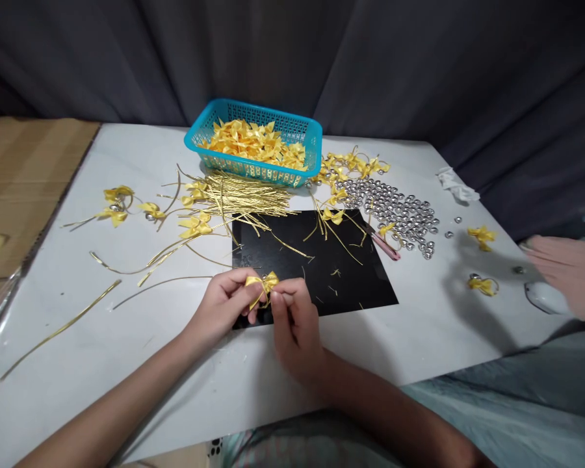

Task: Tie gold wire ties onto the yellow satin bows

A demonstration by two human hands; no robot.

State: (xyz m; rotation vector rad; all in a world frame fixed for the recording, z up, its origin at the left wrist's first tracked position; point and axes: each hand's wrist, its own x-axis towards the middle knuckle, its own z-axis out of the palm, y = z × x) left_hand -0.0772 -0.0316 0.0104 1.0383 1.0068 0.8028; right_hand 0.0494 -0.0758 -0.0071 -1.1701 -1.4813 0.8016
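Observation:
My left hand (pixel 229 300) pinches a yellow ribbon bow (pixel 269 283) between thumb and fingers, over the near left part of a black sheet (pixel 341 273). My right hand (pixel 297 318) is closed at the bow's right side, its thumb and fingertips pressed together against it. Whatever thin piece those fingertips grip is too small to make out. A gold cord (pixel 166 279) lies on the table just left of my left hand. Behind the sheet is a pile of gold cords (pixel 248 195).
A blue basket (pixel 314 153) of yellow bows stands at the back. Silver beads (pixel 400 211) and pink-handled snips (pixel 386 247) lie to the right. More bows (pixel 481 237) are scattered about. Another person's pink sleeve (pixel 565 273) and a white rounded object (pixel 546 297) are at far right.

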